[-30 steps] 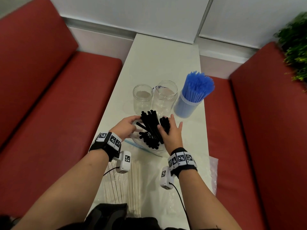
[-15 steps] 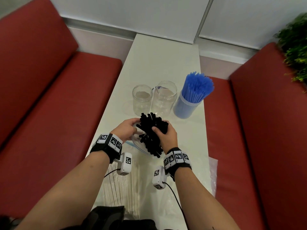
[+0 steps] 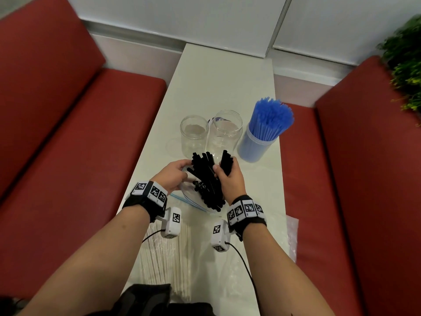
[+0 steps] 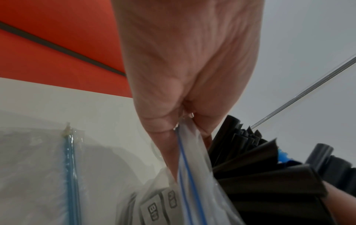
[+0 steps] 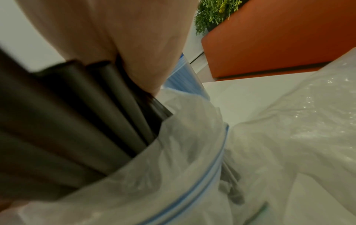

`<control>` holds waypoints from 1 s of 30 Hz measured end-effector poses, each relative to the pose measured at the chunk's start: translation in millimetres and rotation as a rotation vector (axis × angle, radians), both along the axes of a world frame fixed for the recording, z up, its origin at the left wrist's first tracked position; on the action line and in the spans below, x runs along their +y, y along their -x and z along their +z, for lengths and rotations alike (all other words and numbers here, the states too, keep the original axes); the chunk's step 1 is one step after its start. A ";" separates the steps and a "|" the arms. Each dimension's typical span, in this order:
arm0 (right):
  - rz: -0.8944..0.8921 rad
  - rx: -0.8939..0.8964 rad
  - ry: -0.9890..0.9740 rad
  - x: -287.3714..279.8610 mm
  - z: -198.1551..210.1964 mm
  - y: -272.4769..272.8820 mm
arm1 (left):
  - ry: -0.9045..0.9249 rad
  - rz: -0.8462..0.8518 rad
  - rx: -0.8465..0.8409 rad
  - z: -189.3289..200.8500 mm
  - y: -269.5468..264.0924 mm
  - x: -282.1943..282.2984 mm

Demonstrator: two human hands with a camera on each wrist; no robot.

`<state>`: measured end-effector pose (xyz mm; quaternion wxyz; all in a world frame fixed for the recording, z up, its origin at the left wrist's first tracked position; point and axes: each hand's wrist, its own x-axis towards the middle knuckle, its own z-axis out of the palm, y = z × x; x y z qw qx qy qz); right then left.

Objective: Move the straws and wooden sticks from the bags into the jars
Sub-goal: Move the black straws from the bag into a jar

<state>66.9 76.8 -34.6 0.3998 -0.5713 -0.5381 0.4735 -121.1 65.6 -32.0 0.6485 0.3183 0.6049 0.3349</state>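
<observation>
Raised since before, black straws [image 3: 208,179] sit gripped by right hand [image 3: 230,179]; left hand [image 3: 172,176] pinches bag [image 4: 192,175].

The black straws [image 3: 208,179] looked like matt plastic, the zip bag [image 5: 173,175] was thin crinkly clear film, the jars [image 3: 224,133] glossy and see-through, the table [image 3: 227,83] smooth white.

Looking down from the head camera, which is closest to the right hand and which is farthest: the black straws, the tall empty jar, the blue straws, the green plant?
From the right hand:
1. Black straws, gripped in it.
2. Tall empty jar, just beyond the fingers.
3. Blue straws, farther back on the right, in their own jar.
4. Green plant, far right, behind the red seat.
</observation>
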 end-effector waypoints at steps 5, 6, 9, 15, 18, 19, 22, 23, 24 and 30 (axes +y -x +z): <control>-0.065 0.102 -0.053 18.5 31.6 1.8 | 0.009 0.010 -0.005 2.0 2.0 1.1; -0.081 0.140 -0.066 22.4 38.8 1.8 | 0.008 0.011 -0.005 2.3 3.0 1.5; -0.078 0.205 -0.073 26.3 45.4 0.9 | 0.001 0.008 -0.007 4.3 3.2 1.8; -0.029 0.149 -0.017 22.6 45.4 -0.1 | -0.005 -0.006 -0.018 9.9 1.3 3.1; -0.007 0.146 -0.084 35.3 63.2 -3.0 | 0.007 0.000 -0.042 8.6 3.1 2.9; 0.018 0.128 -0.090 38.3 67.3 -3.2 | 0.011 0.005 -0.052 8.2 3.6 2.9; 0.103 0.056 -0.041 38.8 71.2 -3.8 | 0.016 0.010 -0.067 6.3 4.2 3.3; 0.122 0.039 -0.029 39.5 75.6 -3.8 | 0.017 0.009 -0.071 5.7 4.2 3.8; 0.134 0.031 -0.035 41.9 84.0 -4.2 | 0.019 0.007 -0.070 5.4 4.6 4.3; 0.071 0.256 -0.408 95.0 189.0 -2.5 | 0.019 -0.010 -0.035 4.3 5.7 10.5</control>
